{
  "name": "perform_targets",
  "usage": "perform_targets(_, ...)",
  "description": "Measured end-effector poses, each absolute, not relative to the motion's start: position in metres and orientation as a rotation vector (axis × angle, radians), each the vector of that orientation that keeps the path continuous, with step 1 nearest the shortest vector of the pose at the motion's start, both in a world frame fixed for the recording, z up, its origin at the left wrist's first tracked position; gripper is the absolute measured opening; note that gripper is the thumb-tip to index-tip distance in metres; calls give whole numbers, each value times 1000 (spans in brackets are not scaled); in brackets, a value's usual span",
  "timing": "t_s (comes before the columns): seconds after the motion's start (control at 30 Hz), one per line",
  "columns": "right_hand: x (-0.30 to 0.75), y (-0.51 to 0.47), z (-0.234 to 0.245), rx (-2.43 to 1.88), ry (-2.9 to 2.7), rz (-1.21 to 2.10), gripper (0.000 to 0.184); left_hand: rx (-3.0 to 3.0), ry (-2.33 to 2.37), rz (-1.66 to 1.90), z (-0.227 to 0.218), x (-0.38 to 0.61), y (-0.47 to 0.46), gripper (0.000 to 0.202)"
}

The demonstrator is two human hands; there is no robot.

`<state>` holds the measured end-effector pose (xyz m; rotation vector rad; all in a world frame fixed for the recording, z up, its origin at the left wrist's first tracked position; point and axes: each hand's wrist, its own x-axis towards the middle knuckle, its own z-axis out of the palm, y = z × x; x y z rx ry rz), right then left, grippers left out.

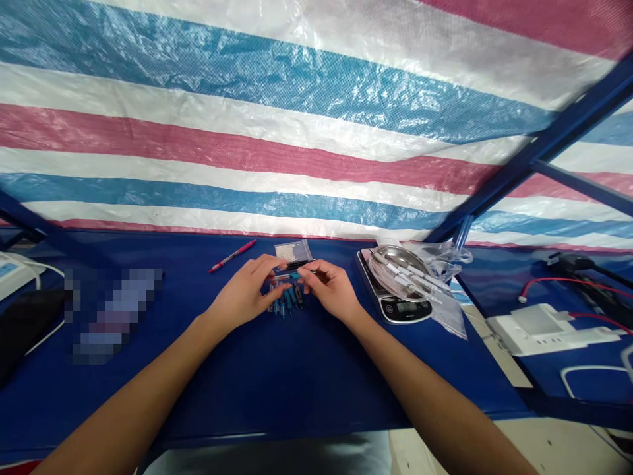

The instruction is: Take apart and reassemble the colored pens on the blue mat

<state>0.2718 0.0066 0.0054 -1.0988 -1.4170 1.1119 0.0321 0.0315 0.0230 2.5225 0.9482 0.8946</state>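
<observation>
Over the middle of the blue table, my right hand [332, 291] pinches a slim pen with a blue part [295, 275] between thumb and fingertips. My left hand [248, 290] is close on the other side, its thumb and forefinger curved and apart around the pen's clear end; I see no firm grip there. Several small blue pen parts [289, 298] lie in a row on the table just below the fingers. Dark thin rods [299, 264] lie behind the fingertips, partly hidden. Beyond them is a clear zip bag of small pale pieces [291, 251].
A pink pen [232, 256] lies left of the bag. At right, a kitchen scale [406, 310] carries a metal bowl [403, 260] with plastic-wrapped white items. Farther right are a white power strip [544, 330] and cables. A black phone-like object [30, 323] lies far left.
</observation>
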Motion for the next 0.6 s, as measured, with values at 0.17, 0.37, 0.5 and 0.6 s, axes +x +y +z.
perform_targets(0.17, 283, 11, 8, -1106, -1450, 1096, 31, 2598, 927, 939, 19, 22, 45, 23)
perform_targets(0.37, 287, 11, 10, -1179, -1553, 1129, 46, 2526, 1018, 845, 19, 22, 45, 31)
perform_targets(0.5, 288, 11, 12, -1197, -1609, 1060, 33, 2533, 998, 805, 19, 22, 45, 32)
perform_targets(0.6, 294, 14, 11, -1133, -1652, 913, 21, 2533, 1029, 745, 22, 21, 47, 34)
